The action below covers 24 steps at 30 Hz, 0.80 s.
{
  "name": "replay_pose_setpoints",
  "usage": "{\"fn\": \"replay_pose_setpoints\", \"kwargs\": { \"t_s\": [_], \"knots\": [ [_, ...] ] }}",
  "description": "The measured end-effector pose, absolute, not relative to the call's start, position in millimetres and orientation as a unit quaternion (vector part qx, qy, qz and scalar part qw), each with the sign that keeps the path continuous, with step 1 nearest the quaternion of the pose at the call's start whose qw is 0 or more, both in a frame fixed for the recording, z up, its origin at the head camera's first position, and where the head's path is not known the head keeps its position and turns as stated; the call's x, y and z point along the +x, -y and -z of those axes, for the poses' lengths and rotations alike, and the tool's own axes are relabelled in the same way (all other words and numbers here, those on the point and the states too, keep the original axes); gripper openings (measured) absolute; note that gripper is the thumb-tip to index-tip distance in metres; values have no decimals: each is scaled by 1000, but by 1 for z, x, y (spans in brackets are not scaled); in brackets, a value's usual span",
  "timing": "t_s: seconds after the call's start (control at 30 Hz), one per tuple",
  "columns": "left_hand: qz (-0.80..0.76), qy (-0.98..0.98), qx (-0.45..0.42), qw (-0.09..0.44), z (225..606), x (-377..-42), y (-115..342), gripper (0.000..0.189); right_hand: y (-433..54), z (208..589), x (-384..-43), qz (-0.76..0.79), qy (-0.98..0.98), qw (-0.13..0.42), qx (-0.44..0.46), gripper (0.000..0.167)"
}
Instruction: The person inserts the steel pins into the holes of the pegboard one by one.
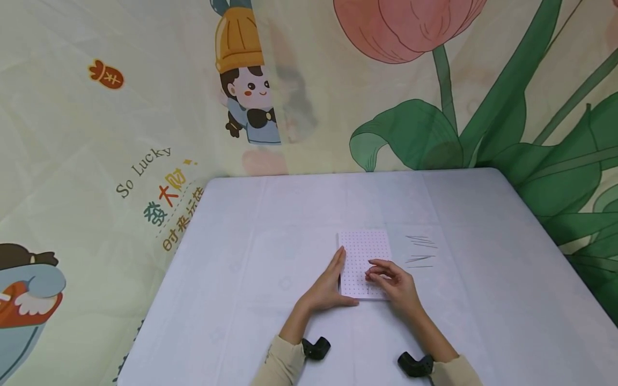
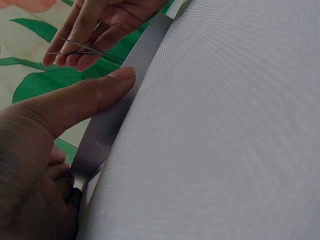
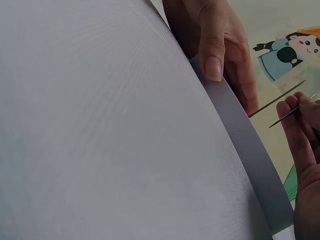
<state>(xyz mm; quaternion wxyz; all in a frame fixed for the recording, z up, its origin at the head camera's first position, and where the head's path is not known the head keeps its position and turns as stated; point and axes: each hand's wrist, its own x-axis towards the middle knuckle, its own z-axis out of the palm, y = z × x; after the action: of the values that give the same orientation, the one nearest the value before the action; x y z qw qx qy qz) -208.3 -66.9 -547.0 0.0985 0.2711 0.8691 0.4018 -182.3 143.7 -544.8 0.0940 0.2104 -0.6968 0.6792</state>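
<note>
I'm seeing the right hand (image 1: 397,283) pinching a thin needle (image 3: 284,117) over the dotted board (image 1: 364,252); the left hand (image 1: 324,290) is bracing its edges, thumb and fingers spread. Needle's looking light, stiff, probably slick; I'm favouring a mid-shaft grip. Loose needles (image 1: 420,266) are lying right of the board.
</note>
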Motion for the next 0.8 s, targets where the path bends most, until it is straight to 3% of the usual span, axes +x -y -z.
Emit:
{"fn": "replay_pose_setpoints", "kwargs": {
  "t_s": [0.37, 0.8],
  "knots": [
    [-402, -868, 273, 100, 547, -209, 67, 124, -135, 524, -174, -669, 705, 93, 218, 14],
    [-397, -870, 278, 94, 549, -209, 67, 123, -136, 521, -171, -643, 722, 82, 241, 14]
  ]
}}
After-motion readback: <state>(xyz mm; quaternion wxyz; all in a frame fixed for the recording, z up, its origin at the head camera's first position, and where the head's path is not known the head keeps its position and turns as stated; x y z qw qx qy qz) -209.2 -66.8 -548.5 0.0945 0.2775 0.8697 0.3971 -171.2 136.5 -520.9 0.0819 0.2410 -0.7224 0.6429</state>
